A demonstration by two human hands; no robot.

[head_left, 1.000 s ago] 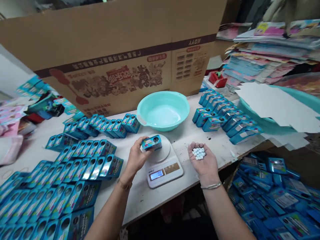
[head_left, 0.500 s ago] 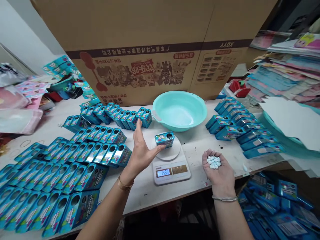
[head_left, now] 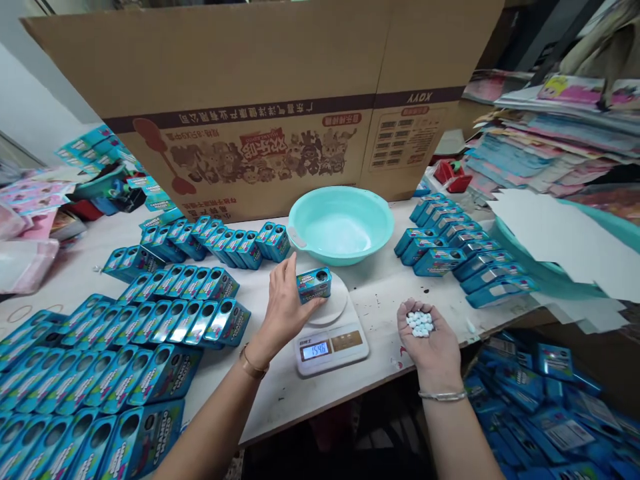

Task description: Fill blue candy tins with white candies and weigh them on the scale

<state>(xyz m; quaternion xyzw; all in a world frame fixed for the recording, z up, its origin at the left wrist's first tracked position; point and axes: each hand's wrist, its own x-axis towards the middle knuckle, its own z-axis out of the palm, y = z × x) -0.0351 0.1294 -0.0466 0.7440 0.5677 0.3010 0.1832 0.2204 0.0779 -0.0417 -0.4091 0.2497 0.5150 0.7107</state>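
Observation:
A blue tin with a round hole in its top stands on the white round plate of a kitchen scale. The scale's lit display appears to read 154.6. My left hand is at the tin's left side, fingers raised and thumb spread in front of its lower edge. Whether the skin touches the tin, I cannot tell. Palm up at the table's front edge, my right hand cups a small heap of pale blue-white candies.
Behind the scale sits a turquoise basin, backed by a large cardboard box. Rows of blue tins cover the left; more tins stand at right. Many blue tins lie below the table's right edge. Paper stacks rise far right.
My left hand has moved closer to the tin on the scale. The display figure has changed. My right hand still holds the candies, and the whole view has shifted slightly.

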